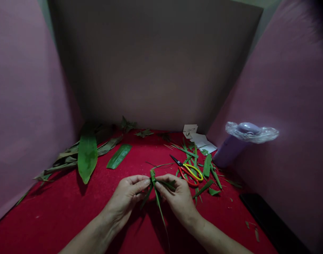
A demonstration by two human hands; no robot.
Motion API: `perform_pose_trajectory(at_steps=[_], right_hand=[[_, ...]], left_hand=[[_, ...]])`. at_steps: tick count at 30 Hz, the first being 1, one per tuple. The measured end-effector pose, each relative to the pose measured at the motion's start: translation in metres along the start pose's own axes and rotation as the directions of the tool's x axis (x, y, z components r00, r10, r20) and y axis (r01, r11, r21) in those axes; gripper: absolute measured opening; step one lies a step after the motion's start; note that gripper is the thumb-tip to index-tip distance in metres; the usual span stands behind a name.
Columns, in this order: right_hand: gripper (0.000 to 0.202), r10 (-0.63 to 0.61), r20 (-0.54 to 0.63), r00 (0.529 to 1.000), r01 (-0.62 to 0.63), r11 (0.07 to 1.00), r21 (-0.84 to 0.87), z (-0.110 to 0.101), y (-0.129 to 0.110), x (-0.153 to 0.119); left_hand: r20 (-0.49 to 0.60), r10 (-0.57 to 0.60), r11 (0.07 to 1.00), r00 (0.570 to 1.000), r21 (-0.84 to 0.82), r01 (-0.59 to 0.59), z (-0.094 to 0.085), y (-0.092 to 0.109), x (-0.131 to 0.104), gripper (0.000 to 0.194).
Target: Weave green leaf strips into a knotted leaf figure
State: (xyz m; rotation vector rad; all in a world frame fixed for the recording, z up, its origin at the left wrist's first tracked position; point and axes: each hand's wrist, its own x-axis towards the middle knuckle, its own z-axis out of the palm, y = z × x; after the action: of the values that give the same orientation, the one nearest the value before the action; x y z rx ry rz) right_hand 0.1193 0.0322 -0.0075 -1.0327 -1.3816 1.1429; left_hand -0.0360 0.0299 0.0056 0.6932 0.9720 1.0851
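Both hands meet at the middle of a red cloth, pinching a small piece folded from narrow green leaf strips. My left hand grips its left side with thumb and forefinger. My right hand holds the right side, fingers curled over the strips. Loose strip ends trail down between my wrists toward me.
Red and yellow scissors lie just right of my hands among cut leaf scraps. Broad green leaves and dried ones lie at the left. A purple cylinder with a plastic-wrapped top, white paper and a dark flat object sit at the right.
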Motion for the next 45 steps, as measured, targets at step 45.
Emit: perform_pose_trajectory(at_steps=[45], right_hand=[[0.01, -0.021, 0.058, 0.998, 0.025, 0.996, -0.082, -0.003, -0.002, -0.002]], left_hand=[[-0.079, 0.136, 0.969, 0.988, 0.22, -0.116, 0.012, 0.002, -0.009, 0.011]])
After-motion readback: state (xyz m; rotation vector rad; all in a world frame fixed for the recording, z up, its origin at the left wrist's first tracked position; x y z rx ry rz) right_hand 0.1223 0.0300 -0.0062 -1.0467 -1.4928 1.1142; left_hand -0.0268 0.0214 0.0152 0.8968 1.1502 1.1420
